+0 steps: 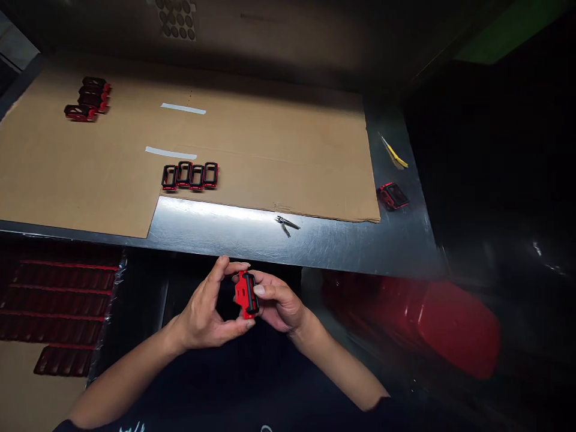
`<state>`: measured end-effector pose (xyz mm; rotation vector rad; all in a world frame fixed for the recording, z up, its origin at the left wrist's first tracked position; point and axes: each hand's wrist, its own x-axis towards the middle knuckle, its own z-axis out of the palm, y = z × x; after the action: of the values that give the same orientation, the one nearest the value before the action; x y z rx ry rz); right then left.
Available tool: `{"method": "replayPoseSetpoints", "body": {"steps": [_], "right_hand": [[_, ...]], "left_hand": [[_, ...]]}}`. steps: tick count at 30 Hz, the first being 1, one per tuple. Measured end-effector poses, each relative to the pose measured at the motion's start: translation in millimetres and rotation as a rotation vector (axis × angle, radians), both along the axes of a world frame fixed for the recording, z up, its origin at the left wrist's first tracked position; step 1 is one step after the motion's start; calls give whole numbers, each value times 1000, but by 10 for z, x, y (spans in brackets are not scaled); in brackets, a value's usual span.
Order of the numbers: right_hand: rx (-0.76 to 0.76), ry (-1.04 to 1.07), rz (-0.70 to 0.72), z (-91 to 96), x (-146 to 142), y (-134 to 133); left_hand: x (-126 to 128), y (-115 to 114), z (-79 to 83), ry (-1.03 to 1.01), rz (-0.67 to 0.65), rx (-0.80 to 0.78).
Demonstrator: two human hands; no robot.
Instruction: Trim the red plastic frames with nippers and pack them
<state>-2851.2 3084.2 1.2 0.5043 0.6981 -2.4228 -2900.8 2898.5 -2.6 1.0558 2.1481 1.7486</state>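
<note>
Between my two hands, in front of the table edge, is a red plastic part with a black rim (245,295), tilted on its side. My left hand (211,309) spans it, thumb at the lower end and fingers at the upper end. The thumb of my right hand (279,301) presses on the black rim, its fingers partly hidden behind the part. On the cardboard beyond stand several similar black-rimmed red frames (197,175) in a row. A pair of nippers (287,224) lies on the bare metal near the table's front edge.
Cardboard (270,144) covers most of the metal table (342,243). More red-black parts (90,99) sit at the far left. A yellow-handled tool (394,153) and another frame (393,195) lie at right. Rows of dark red parts (58,303) fill the lower left; a red stool-like object (454,327) stands right.
</note>
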Motion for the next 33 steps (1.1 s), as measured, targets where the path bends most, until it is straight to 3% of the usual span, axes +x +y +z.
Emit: {"method": "replayPoseSetpoints", "body": {"steps": [9,13,16,18,22,25,30,33], "right_hand": [[37,-36,-72,54,-53,-36],[153,-63,-74,150,-115,2],[448,85,-74,293,-154,108],[771,368,-45,424,-171,184],[1396,1068,95,646,-195,245],[1624,1342,161,677,-209,203],[1577,1377,133,590,-185,147],[1466,1094,16,576,-133,187]], "left_hand": [[4,20,20,-57,53,-131],[-2,-28,0,-97,33,-183],[3,-117,-60,-272,38,-187],[2,-166,-87,-455,30,-121],[-21,-163,-53,-790,-163,185],[-38,-93,-10,-967,-261,380],[-18,-13,-15,-865,-211,417],[9,-17,-61,-654,-108,437]]}}
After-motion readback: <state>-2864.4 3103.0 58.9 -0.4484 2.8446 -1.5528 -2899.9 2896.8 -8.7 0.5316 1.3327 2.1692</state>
